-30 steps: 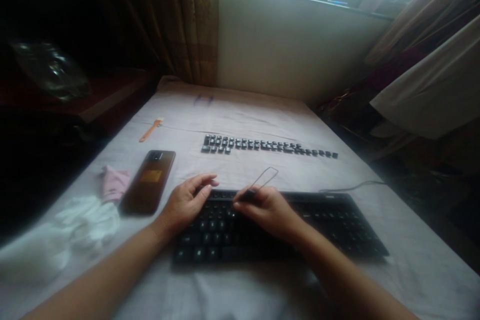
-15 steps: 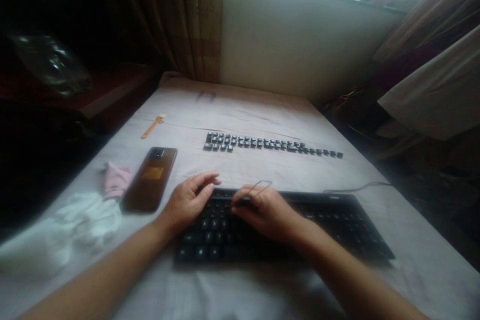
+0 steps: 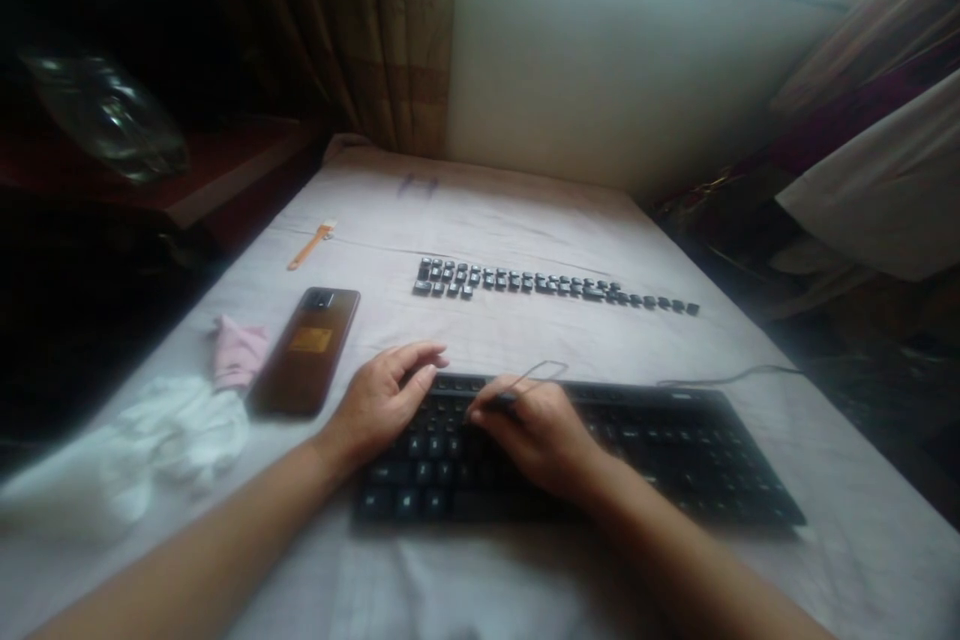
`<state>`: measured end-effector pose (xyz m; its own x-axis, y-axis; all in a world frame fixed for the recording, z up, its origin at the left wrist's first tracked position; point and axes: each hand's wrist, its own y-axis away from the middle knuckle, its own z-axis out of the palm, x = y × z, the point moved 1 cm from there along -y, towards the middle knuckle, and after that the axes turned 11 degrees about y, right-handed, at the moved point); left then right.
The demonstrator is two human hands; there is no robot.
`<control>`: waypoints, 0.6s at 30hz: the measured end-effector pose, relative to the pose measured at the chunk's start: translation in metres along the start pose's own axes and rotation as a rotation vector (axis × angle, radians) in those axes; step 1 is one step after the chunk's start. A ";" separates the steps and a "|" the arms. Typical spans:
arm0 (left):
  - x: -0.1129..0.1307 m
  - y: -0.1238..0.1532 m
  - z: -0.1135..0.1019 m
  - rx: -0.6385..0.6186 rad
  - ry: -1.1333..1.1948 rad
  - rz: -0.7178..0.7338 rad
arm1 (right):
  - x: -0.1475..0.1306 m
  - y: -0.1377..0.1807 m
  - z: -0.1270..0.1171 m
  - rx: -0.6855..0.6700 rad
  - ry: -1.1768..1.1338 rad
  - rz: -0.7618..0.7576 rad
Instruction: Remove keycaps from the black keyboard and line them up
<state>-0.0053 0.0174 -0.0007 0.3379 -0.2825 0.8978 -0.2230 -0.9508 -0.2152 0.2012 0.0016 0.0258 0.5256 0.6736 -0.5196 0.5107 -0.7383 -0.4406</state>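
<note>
A black keyboard [image 3: 682,450] lies flat in front of me, keys partly hidden under my hands. My right hand [image 3: 540,435] is closed around a keycap puller [image 3: 545,367] with a thin bent wire loop, which sticks up past the fingers. Its fingertips are low over the keys left of the keyboard's middle; what the tool's other end touches is hidden. At the keyboard's upper left edge rests my left hand [image 3: 384,400], fingers loosely curved, thumb apart, nothing seen in it. Beyond the keyboard, loose black keycaps [image 3: 525,281] stand in uneven rows on the cloth.
Left of the keyboard lie a brown phone [image 3: 309,350], a pink cloth [image 3: 238,352] and a crumpled white cloth [image 3: 184,435]. An orange-handled brush [image 3: 310,247] lies farther back. A cable [image 3: 735,376] runs off behind the keyboard to the right.
The view has shifted slightly, so most things sit a little to the right. My right hand still grips the puller over about the same keys, and my left hand keeps its place.
</note>
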 end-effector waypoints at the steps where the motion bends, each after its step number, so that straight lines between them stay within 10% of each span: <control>1: 0.000 0.000 0.000 -0.001 -0.004 0.000 | 0.000 0.000 -0.001 0.006 -0.023 0.038; 6: 0.000 -0.001 0.000 0.001 -0.030 0.023 | 0.000 -0.002 -0.008 0.054 -0.164 0.231; 18: 0.028 0.012 0.002 -0.150 -0.217 0.323 | -0.007 -0.001 -0.010 0.249 -0.083 0.126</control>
<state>0.0031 -0.0017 0.0215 0.4102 -0.5985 0.6881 -0.4744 -0.7845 -0.3995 0.2036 -0.0020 0.0377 0.5117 0.5789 -0.6348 0.2573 -0.8082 -0.5297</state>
